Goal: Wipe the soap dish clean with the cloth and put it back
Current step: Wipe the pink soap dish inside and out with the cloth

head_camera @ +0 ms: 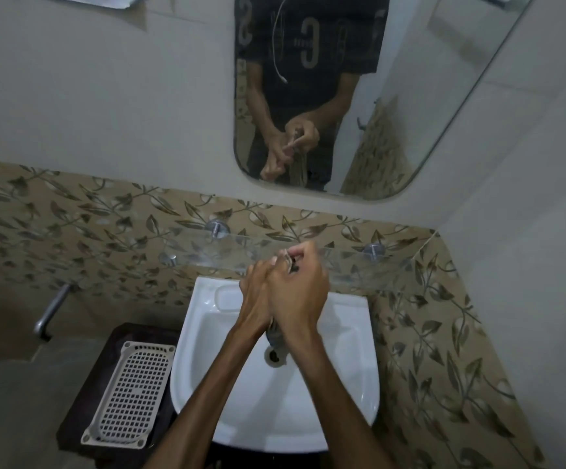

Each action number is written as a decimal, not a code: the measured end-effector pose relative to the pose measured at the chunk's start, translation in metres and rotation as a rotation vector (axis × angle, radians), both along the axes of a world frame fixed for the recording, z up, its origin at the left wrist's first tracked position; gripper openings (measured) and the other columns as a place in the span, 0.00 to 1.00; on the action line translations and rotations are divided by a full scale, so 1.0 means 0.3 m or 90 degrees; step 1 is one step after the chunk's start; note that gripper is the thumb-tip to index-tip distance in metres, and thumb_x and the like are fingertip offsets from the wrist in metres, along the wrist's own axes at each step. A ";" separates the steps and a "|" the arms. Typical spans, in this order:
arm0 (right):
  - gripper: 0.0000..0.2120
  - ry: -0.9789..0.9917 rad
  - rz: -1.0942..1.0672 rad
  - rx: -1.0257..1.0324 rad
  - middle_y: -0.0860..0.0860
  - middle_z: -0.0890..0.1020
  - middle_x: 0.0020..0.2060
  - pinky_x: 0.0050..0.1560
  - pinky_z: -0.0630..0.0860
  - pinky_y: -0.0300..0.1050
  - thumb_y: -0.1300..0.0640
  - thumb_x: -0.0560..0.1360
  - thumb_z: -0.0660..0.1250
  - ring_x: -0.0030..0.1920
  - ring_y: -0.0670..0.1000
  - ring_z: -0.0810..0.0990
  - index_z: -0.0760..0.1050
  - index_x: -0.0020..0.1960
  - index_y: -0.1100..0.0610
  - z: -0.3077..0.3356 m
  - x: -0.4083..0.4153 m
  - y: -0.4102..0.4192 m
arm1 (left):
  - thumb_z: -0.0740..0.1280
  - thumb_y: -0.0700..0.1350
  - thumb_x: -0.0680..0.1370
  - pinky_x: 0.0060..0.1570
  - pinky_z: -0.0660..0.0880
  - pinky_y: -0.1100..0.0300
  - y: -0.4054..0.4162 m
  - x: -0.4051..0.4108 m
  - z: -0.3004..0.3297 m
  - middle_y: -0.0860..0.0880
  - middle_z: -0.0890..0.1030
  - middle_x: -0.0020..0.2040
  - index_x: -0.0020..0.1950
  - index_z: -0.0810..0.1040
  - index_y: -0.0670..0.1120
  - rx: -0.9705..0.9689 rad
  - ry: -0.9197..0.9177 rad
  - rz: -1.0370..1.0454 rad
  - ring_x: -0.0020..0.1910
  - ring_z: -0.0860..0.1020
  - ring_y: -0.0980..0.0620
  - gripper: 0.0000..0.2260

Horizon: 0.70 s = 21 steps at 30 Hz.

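Head view: 2 hands over the white basin, left hand and right hand pressed together, fingers curled round a small dark-edged item, probably the soap dish; cloth hangs beneath. 1 perforated tray lies left of the basin; contents: nil.

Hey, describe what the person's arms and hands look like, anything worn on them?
Both forearms are bare up to the bottom edge of the view; no sleeves show there. The left hand and right hand carry no gloves, and no watch or bracelet shows. In the mirror, short dark sleeves of a patterned T-shirt end above the elbows.
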State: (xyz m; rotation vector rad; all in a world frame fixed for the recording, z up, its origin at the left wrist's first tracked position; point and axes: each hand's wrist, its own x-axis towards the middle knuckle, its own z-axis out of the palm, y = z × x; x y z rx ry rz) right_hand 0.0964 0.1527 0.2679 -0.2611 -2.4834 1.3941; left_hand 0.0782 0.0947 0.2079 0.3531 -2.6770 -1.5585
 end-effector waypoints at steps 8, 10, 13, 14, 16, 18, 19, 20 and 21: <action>0.05 0.005 -0.037 0.011 0.44 0.80 0.37 0.36 0.75 0.47 0.58 0.78 0.69 0.37 0.46 0.79 0.74 0.47 0.51 0.001 -0.118 0.009 | 0.55 0.53 0.78 0.49 0.69 0.54 0.023 0.056 -0.018 0.49 0.76 0.47 0.39 0.69 0.56 0.024 0.032 -0.019 0.54 0.75 0.41 0.09; 0.06 0.023 -0.014 0.029 0.44 0.81 0.38 0.37 0.78 0.45 0.59 0.79 0.69 0.38 0.45 0.80 0.73 0.47 0.50 -0.028 -0.014 -0.009 | 0.59 0.53 0.78 0.56 0.74 0.45 0.024 0.024 -0.018 0.46 0.80 0.51 0.50 0.78 0.49 0.044 0.004 -0.018 0.55 0.77 0.43 0.11; 0.06 0.009 -0.035 0.011 0.43 0.79 0.37 0.36 0.75 0.41 0.59 0.79 0.70 0.37 0.43 0.79 0.74 0.48 0.51 -0.043 -0.060 0.007 | 0.57 0.58 0.75 0.56 0.75 0.41 0.025 -0.001 -0.045 0.45 0.78 0.47 0.44 0.78 0.54 0.110 -0.033 0.009 0.52 0.76 0.42 0.13; 0.06 0.006 -0.049 0.010 0.43 0.79 0.37 0.36 0.75 0.42 0.59 0.79 0.69 0.36 0.44 0.79 0.74 0.47 0.51 -0.024 -0.115 0.021 | 0.57 0.57 0.76 0.56 0.74 0.41 0.038 -0.009 -0.056 0.44 0.76 0.45 0.39 0.75 0.54 0.120 -0.057 0.020 0.51 0.75 0.41 0.12; 0.06 0.021 -0.059 0.020 0.45 0.80 0.37 0.37 0.73 0.43 0.60 0.79 0.69 0.37 0.47 0.79 0.74 0.46 0.52 0.006 -0.192 0.046 | 0.54 0.56 0.76 0.52 0.72 0.43 0.053 -0.004 -0.011 0.43 0.76 0.45 0.36 0.70 0.52 0.111 -0.051 0.026 0.51 0.76 0.40 0.14; 0.06 0.016 -0.038 0.013 0.44 0.81 0.38 0.35 0.71 0.40 0.59 0.79 0.69 0.38 0.45 0.79 0.74 0.46 0.50 -0.009 -0.150 0.025 | 0.52 0.60 0.73 0.53 0.72 0.43 0.050 -0.004 0.001 0.42 0.77 0.46 0.38 0.71 0.49 0.128 -0.035 0.028 0.53 0.77 0.38 0.17; 0.06 0.010 -0.026 0.007 0.43 0.80 0.38 0.35 0.71 0.38 0.58 0.80 0.69 0.38 0.42 0.78 0.73 0.46 0.50 -0.025 -0.089 0.007 | 0.53 0.59 0.75 0.57 0.73 0.43 0.038 -0.020 -0.035 0.42 0.78 0.48 0.42 0.74 0.47 0.118 -0.054 0.009 0.56 0.77 0.38 0.18; 0.06 0.011 -0.018 -0.004 0.42 0.80 0.38 0.35 0.72 0.36 0.57 0.80 0.70 0.37 0.40 0.78 0.74 0.47 0.50 -0.048 -0.032 -0.003 | 0.55 0.59 0.77 0.60 0.73 0.42 0.024 -0.044 -0.103 0.42 0.80 0.51 0.47 0.78 0.46 0.144 -0.059 0.006 0.58 0.77 0.39 0.20; 0.06 0.017 -0.016 -0.029 0.42 0.80 0.37 0.35 0.72 0.34 0.57 0.80 0.71 0.37 0.39 0.78 0.74 0.47 0.50 -0.064 0.006 -0.002 | 0.55 0.60 0.78 0.62 0.74 0.39 0.015 -0.039 -0.102 0.42 0.82 0.53 0.50 0.80 0.47 0.151 -0.054 0.005 0.59 0.78 0.39 0.21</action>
